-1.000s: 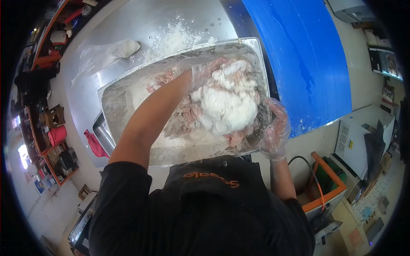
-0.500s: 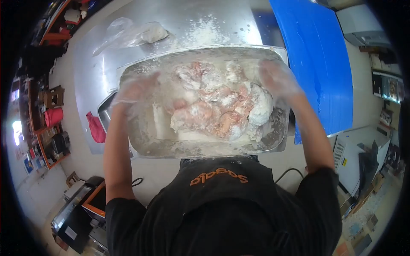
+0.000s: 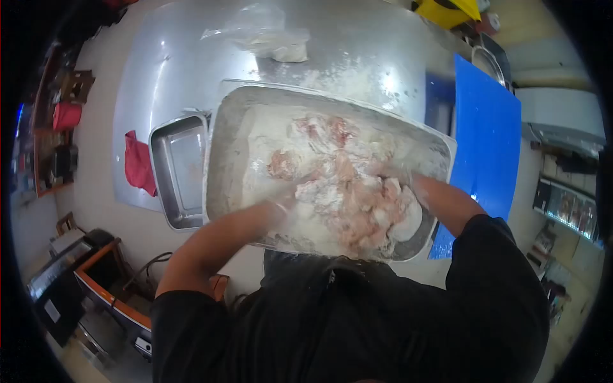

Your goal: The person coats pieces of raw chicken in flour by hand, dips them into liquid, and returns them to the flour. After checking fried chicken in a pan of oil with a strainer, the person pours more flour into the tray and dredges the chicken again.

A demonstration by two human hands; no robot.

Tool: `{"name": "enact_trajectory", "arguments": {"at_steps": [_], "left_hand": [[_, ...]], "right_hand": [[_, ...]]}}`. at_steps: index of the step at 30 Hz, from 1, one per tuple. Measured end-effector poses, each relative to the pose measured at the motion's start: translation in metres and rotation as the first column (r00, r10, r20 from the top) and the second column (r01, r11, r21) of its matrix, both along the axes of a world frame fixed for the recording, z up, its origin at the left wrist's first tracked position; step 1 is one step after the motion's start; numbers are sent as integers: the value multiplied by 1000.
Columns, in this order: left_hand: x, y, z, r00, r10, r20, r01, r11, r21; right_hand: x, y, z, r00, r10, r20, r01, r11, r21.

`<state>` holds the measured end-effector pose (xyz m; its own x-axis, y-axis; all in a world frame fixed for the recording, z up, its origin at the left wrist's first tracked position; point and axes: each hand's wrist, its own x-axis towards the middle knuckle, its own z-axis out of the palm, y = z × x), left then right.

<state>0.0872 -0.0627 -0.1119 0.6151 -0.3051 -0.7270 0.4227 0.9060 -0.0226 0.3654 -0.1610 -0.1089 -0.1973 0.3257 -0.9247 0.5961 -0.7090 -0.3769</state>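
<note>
On a silvery metal counter (image 3: 185, 70), a large rectangular metal tub (image 3: 225, 153) holds pink, raw-looking meat pieces (image 3: 361, 210) dusted with white powder (image 3: 265, 137); the left hand (image 3: 303, 184) and right hand (image 3: 397, 171) reach in among them, both too blurred to tell whether spread or pinching; a smaller rectangular steel pan (image 3: 185, 169) stands beside the tub, near a crumpled red cloth (image 3: 137, 163).

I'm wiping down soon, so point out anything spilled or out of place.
White powder lies scattered on the metal table beyond the large tray; being outside the rim, it looks spilled.
</note>
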Motion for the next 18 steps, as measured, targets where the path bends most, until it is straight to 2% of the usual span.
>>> {"name": "enact_trajectory", "arguments": {"at_steps": [2,3,5,6,7,8,9,11,13,15,17,18], "left_hand": [[0,-5,4,999,48,19,-48,998,-34],[-1,-3,7,999,42,30,-42,999,5],[-3,0,18,998,-11,60,2,988,157],[-2,3,25,989,-111,99,74,945,319],[-3,11,35,956,-259,139,152,840,522],[-4,18,45,892,-432,138,204,654,728],[-5,28,54,823,-556,117,191,464,865],[-5,41,84,767,-638,60,125,242,962],[1,48,114,813,-580,52,91,215,972],[-5,61,119,831,-548,93,-50,92,995],[-10,91,94,956,-245,-158,242,362,900],[-27,113,38,879,-248,-407,413,-32,910]], "right_hand": [[-16,0,1,997,-44,-61,43,999,-12],[-23,-1,1,995,-57,-81,56,998,-16],[-33,-3,4,990,-80,-117,78,997,-17],[-35,-4,7,989,-74,-128,74,997,-4],[-37,-4,12,988,-70,-135,73,997,17],[-39,-6,20,990,-50,-134,57,997,50],[-41,-7,31,993,-14,-113,25,995,98],[-44,-14,63,998,49,-30,-42,975,219],[-50,-30,101,981,74,180,-140,912,386],[-36,-33,119,966,9,258,-139,861,489],[-4,-36,120,972,-141,186,16,836,548],[6,-37,111,945,-292,146,174,830,530]]}}
